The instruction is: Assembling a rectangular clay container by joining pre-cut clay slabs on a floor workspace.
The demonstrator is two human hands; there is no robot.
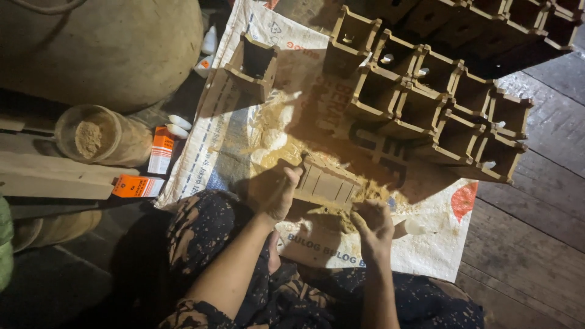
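**Here: two hands at a small wooden box on a woven sack**

Person seated on a wooden floor (pixel 536 244), legs in dark patterned cloth, a white woven sack (pixel 426 244) spread in front of them.

Left hand (pixel 275 194) clasps the left end of a small wooden box (pixel 327 183); fingers curled round the end, thumb on top. The box lies on the sack just ahead of the knees, slatted side up, dusted with pale yellow sawdust (pixel 274 137) that spreads over the sack behind it.

Right hand (pixel 373 224) sits at the box's right end, fingers bunched together and bent downward, pressing into a clump of the same dust. Cannot tell whether they pinch anything besides it.

Beyond, upper right: rows of similar open wooden boxes (pixel 439 103) stacked in steps, edge to edge. One separate box (pixel 253 64) stands alone at the sack's upper left.

Left of the sack: a clear jar of tan powder (pixel 100 137), two orange-and-white cartons (pixel 149 167), small white bottles (pixel 178 126). A large round pale vessel (pixel 103 49) fills the upper left corner. A plank (pixel 55 176) lies below the jar.

Light is harsh and warm, shadows deep.
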